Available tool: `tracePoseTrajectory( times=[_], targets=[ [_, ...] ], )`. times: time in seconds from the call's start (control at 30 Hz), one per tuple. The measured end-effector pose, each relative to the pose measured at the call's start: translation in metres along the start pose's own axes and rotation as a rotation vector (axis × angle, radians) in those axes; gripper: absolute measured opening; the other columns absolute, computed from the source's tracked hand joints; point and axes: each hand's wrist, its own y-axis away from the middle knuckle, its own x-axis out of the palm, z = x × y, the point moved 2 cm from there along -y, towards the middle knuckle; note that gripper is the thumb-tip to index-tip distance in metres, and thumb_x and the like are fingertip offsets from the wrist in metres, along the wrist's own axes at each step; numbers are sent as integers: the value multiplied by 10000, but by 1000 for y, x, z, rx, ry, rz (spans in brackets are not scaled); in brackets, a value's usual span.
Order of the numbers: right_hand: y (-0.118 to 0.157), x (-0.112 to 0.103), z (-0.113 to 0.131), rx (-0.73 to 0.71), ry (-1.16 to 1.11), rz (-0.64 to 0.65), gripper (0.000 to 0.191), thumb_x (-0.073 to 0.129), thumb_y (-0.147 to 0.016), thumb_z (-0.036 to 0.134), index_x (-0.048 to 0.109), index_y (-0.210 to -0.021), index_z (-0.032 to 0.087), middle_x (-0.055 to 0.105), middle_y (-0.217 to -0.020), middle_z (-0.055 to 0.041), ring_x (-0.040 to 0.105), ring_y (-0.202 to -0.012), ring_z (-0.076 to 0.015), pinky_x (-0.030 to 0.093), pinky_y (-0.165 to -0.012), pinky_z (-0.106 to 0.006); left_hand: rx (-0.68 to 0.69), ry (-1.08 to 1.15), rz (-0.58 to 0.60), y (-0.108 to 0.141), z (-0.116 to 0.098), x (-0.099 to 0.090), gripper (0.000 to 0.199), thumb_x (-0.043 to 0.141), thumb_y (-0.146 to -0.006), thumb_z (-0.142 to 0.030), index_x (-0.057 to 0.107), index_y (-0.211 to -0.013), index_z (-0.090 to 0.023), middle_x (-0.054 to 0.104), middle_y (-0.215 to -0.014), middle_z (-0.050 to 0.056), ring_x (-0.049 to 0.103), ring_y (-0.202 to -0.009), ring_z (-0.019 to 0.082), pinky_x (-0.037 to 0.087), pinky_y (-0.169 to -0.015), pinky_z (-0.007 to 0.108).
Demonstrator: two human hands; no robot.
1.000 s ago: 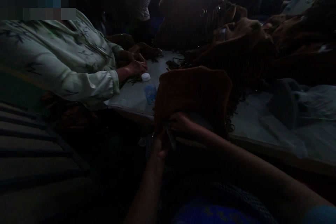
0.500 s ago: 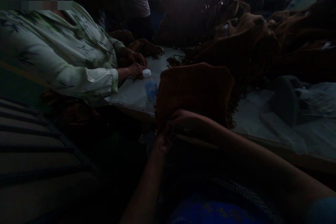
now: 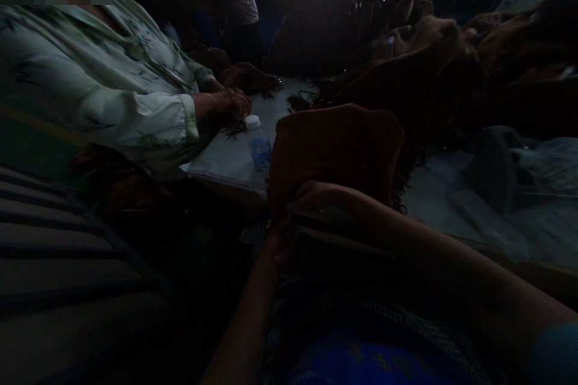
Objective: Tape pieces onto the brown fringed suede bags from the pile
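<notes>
brown piece: we find the brown piece (image 3: pixel 336 144) at the near edge of the table (image 3: pixel 219 162), directly in front of both hands; its broad face is toward us, and dark fringe (image 3: pixel 400 195) shows at its right side.
right hand: we locate the right hand (image 3: pixel 312 194) at the lower left part of the brown piece; its fingers are bent and close together, but we cannot tell whether they are clamped on the edge.
left hand: we locate the left hand (image 3: pixel 280 243) just below the right hand, near the lower left corner of the brown piece; in the deep shadow we cannot tell whether its fingers are apart, together or gripping.
bottle: we note a clear bottle (image 3: pixel 259 150) with a white cap (image 3: pixel 253 122), upright on the table, just left of the brown piece.
co-worker: we note a patterned sleeve (image 3: pixel 149 120) at left; the co-worker's hands (image 3: pixel 232 102) are over the table, beside dark strands (image 3: pixel 232 129).
table, right side: we note a grey holder (image 3: pixel 492 162) beside clear plastic (image 3: pixel 553 162).
table, far side: we note a heap of brown material (image 3: pixel 424 57) behind the brown piece.
lap: we note blue cloth (image 3: pixel 343 364) with yellowish marks.
</notes>
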Motion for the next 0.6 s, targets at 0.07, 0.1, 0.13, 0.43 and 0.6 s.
tracePoseTrajectory(
  times=[0.07,0.1,0.13,0.43,0.6],
  targets=[
    [2,5,-2,1,13,-13,194,572,-731,247,669,-799,93,594,-630,16,454,-547,-66,353,-530,-181,11,-2,-19,-2,3,-1,221,677,-670,-160,623,-874,-225,654,-930,4,609,-780,115,482,-640,217],
    [2,9,-3,-4,33,-42,191,557,-738,245,666,-782,93,581,-620,20,439,-533,-64,339,-512,-181,28,-3,-27,-2,4,-1,241,676,-671,-167,621,-895,-236,649,-970,4,607,-805,120,478,-644,218],
    [3,12,-4,-22,69,-81,190,542,-746,242,659,-760,93,570,-614,22,426,-525,-63,325,-499,-182,60,-8,-39,-2,5,0,259,674,-671,-175,619,-915,-243,642,-1007,6,605,-828,126,474,-644,219],
    [10,34,1,-211,738,-332,188,459,-834,200,641,-828,153,641,-851,-61,515,-649,-109,336,-565,-217,240,12,-38,1,6,7,330,688,-622,-173,608,-934,-244,622,-1095,19,597,-929,159,474,-697,244],
    [7,39,-1,-204,927,-351,219,432,-842,192,639,-882,132,629,-882,-98,534,-686,-147,315,-529,-236,240,11,-17,2,3,7,299,691,-602,-166,630,-892,-212,659,-959,10,615,-829,142,481,-739,272]
  ],
)
